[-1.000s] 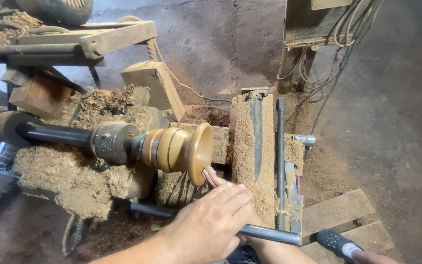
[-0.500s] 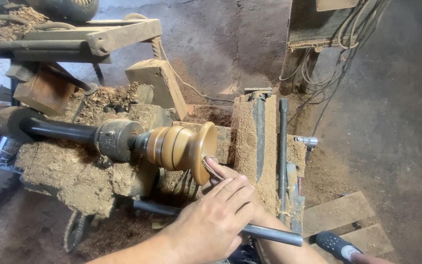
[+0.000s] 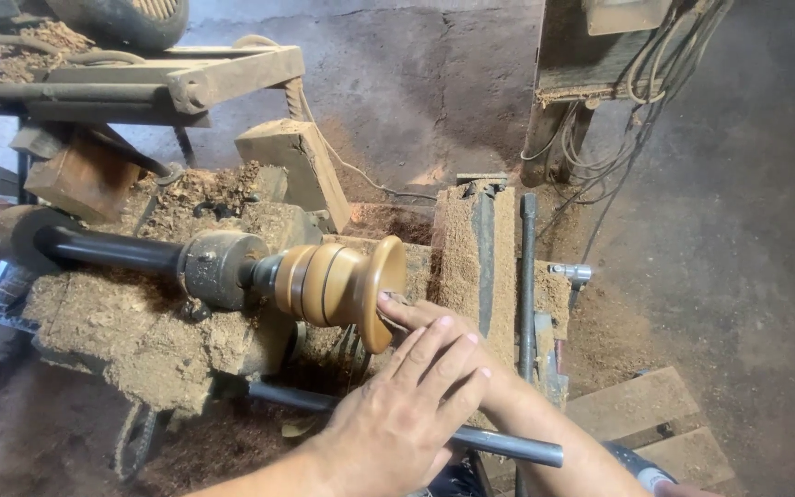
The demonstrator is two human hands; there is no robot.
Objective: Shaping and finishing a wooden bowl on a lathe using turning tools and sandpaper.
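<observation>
One turned wooden piece (image 3: 338,285) sits on the lathe, held at its left end in a grey metal chuck (image 3: 223,267) on a dark spindle shaft (image 3: 108,248). We see a tan-orange, smooth, glossy body with ringed grooves that flares to a wide disc at its right end; whether it spins we cannot tell. It hangs over the middle of the lathe bed (image 3: 140,331), which is caked in sawdust.

Our left hand (image 3: 407,414) lies flat and spread, fingers extended, palm down over a steel bar (image 3: 499,444) at the near edge of the bed, holding nothing we can see. Our right hand (image 3: 425,317) is mostly hidden under the left; only a fingertip or two show, touching the disc's lower rim. Its grip we cannot tell.

A sawdust-covered block with a metal strip (image 3: 476,253) stands just right of the disc. A black handle (image 3: 641,469) is cut off at the bottom edge. Wires (image 3: 646,83) hang top right, and a wooden wedge (image 3: 301,170) leans behind the bed.
</observation>
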